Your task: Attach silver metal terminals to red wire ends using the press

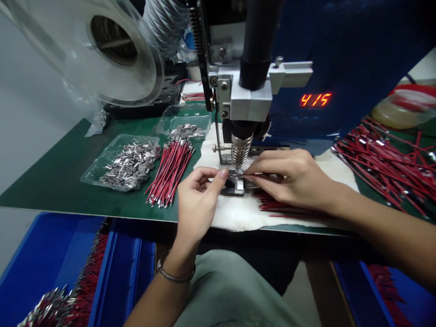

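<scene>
My left hand (197, 200) is curled, its fingertip pressed against the small metal fixture (235, 185) under the machine's ribbed nozzle (240, 150). My right hand (289, 177) pinches a thin red wire (254, 176) and holds its tip at the fixture. More red wires (282, 208) lie under my right hand on the white cloth (238, 213). A bundle of red wires with metal ends (170, 170) lies left of my left hand.
A clear tray of silver terminals (127, 163) and a second tray (189, 129) sit on the green mat (57, 177). A heap of red wires (388, 163) lies at right. The blue machine shows 415 (315, 100). Blue bins (51, 268) with finished wires stand below.
</scene>
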The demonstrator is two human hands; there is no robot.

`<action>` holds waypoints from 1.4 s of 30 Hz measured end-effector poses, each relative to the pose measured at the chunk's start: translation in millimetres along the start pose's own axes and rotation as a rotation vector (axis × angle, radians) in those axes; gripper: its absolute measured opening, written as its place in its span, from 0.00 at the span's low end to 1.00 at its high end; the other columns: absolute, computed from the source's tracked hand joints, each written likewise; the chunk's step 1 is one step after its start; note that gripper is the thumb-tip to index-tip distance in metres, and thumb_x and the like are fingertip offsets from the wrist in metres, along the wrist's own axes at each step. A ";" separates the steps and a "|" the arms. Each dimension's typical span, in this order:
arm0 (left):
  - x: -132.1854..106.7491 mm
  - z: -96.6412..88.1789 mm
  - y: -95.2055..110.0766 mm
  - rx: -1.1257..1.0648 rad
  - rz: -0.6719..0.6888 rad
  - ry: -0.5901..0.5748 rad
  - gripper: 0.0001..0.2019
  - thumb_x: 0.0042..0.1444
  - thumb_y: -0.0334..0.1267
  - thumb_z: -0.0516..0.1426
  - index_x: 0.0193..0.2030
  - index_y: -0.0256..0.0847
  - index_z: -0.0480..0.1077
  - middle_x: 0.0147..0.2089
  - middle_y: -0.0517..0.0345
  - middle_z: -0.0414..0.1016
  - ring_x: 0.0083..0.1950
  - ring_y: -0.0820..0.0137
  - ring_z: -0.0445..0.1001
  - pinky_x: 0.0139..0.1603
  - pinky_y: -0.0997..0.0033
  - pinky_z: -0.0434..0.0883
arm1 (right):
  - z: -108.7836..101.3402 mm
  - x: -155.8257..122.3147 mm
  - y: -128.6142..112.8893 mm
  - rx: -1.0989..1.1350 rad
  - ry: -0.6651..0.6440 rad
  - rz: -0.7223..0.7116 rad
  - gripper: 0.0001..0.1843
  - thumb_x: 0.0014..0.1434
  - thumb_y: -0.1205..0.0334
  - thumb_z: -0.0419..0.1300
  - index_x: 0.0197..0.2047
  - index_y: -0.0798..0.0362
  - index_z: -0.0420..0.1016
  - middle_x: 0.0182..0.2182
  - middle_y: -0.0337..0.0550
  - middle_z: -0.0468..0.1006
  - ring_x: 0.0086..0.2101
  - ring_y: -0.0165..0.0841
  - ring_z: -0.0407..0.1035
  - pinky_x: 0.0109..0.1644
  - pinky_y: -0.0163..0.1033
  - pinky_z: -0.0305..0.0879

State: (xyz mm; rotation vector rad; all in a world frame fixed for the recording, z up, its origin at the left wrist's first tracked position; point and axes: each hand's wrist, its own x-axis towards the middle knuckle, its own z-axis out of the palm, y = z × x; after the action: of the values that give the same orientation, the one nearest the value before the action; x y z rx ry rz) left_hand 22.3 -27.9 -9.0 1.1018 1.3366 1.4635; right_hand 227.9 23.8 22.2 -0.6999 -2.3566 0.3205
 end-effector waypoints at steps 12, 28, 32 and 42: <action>0.0 -3.1 3.8 0.075 0.027 -0.090 0.13 0.57 0.45 0.69 0.33 0.40 0.74 0.26 0.64 0.69 0.22 0.78 0.58 0.22 0.74 0.55 | -0.5 -2.5 2.8 -0.037 -0.030 -0.018 0.10 0.67 0.68 0.60 0.42 0.51 0.84 0.35 0.44 0.85 0.32 0.33 0.77 0.35 0.37 0.69; -1.0 -0.4 4.9 0.140 0.023 -0.031 0.07 0.54 0.42 0.70 0.32 0.41 0.82 0.20 0.64 0.66 0.21 0.77 0.56 0.22 0.73 0.54 | -4.2 -2.1 2.5 -0.063 -0.097 -0.008 0.11 0.70 0.68 0.57 0.45 0.53 0.82 0.39 0.47 0.83 0.34 0.34 0.77 0.37 0.38 0.70; -1.5 -0.4 3.8 0.136 0.021 -0.027 0.07 0.55 0.42 0.70 0.33 0.41 0.82 0.20 0.64 0.66 0.21 0.77 0.55 0.22 0.74 0.54 | -2.6 -2.8 1.1 -0.081 -0.101 0.010 0.10 0.70 0.68 0.57 0.44 0.54 0.81 0.39 0.47 0.83 0.34 0.35 0.77 0.37 0.38 0.70; 0.6 -2.9 -0.6 0.125 0.014 -0.032 0.08 0.55 0.42 0.70 0.34 0.40 0.83 0.20 0.65 0.66 0.21 0.79 0.56 0.21 0.76 0.54 | -2.1 -2.1 3.2 -0.074 -0.073 -0.060 0.09 0.70 0.70 0.57 0.44 0.56 0.81 0.37 0.47 0.82 0.32 0.32 0.76 0.35 0.35 0.67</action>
State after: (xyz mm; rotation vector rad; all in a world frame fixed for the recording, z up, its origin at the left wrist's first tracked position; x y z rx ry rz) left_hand 19.4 -28.0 -9.7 1.2121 1.4165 1.3824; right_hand 231.8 25.4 21.4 -0.6600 -2.4638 0.2375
